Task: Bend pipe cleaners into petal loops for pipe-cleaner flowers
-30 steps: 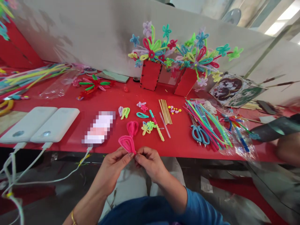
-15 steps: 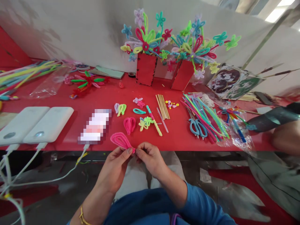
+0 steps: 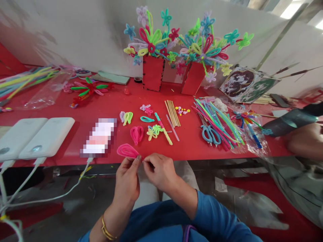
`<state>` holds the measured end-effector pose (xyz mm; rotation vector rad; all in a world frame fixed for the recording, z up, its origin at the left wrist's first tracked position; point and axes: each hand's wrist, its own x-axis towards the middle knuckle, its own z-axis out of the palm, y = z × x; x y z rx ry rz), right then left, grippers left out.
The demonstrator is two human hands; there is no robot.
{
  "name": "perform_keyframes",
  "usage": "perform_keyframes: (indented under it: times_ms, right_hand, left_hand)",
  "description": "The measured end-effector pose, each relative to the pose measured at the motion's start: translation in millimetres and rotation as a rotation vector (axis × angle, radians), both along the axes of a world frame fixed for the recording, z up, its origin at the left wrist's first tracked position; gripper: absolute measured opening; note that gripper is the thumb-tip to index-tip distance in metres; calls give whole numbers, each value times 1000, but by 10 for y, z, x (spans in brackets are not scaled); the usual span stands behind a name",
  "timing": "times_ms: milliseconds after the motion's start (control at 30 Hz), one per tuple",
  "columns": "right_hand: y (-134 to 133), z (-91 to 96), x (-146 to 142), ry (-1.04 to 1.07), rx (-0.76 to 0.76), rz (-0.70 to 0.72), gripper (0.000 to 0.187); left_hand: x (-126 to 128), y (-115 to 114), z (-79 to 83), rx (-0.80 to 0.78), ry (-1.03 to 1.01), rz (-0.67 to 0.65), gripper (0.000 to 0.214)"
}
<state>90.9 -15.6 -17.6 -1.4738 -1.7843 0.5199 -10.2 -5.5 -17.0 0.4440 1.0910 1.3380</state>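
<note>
My left hand (image 3: pixel 128 179) and my right hand (image 3: pixel 158 170) meet just below the front edge of the red table (image 3: pixel 83 111). Both pinch the stem end of a pink pipe-cleaner petal (image 3: pixel 127 151), whose looped part lies leftward over the table edge. Just beyond it on the table rest a darker pink double loop (image 3: pixel 136 133), a yellow-green pipe-cleaner flower (image 3: pixel 154 131) and a teal loop (image 3: pixel 146 119).
Blue scissors (image 3: pixel 210 133) lie beside a bundle of coloured pipe cleaners (image 3: pixel 219 122). Wooden sticks (image 3: pixel 172 113) lie mid-table. Two red boxes of pipe-cleaner flowers (image 3: pixel 174 43) stand at the back. Two white power banks (image 3: pixel 34 137) sit left. Another person's arm (image 3: pixel 302 143) is at right.
The petal has swung from pointing up to lying leftward and flatter. My hands stayed pinched on its stem and moved slightly closer to my body.
</note>
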Motion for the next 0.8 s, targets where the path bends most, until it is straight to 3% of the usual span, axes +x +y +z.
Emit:
perform_keyframes:
  times_ms: [67, 133, 267, 367, 433, 533, 700, 800]
  right_hand:
    - [34, 47, 72, 13, -19, 2, 17]
    - [75, 96, 147, 151, -132, 40, 14]
    - [128, 129, 223, 731, -516, 203, 14]
    - [118, 87, 164, 1039, -673, 207, 20]
    - [100, 47, 92, 1126, -647, 137, 23]
    - [75, 3, 5, 1086, -479, 22, 23]
    - [29, 10, 8, 608, -91, 18, 14]
    - [15, 33, 25, 514, -55, 59, 15]
  left_hand:
    - [-32, 0, -11, -10, 1, -74, 18]
    - [-68, 1, 8, -31, -12, -178, 17]
    - [-103, -2, 83, -69, -58, -331, 22]
    - [-84, -10, 98, -76, -91, -324, 23]
    - [-58, -14, 81, -80, -113, -286, 23]
    - [-24, -12, 54, -81, -141, -214, 23]
    - [-9, 4, 81, -57, -141, -131, 23]
    - [2, 9, 99, -36, -114, -104, 24]
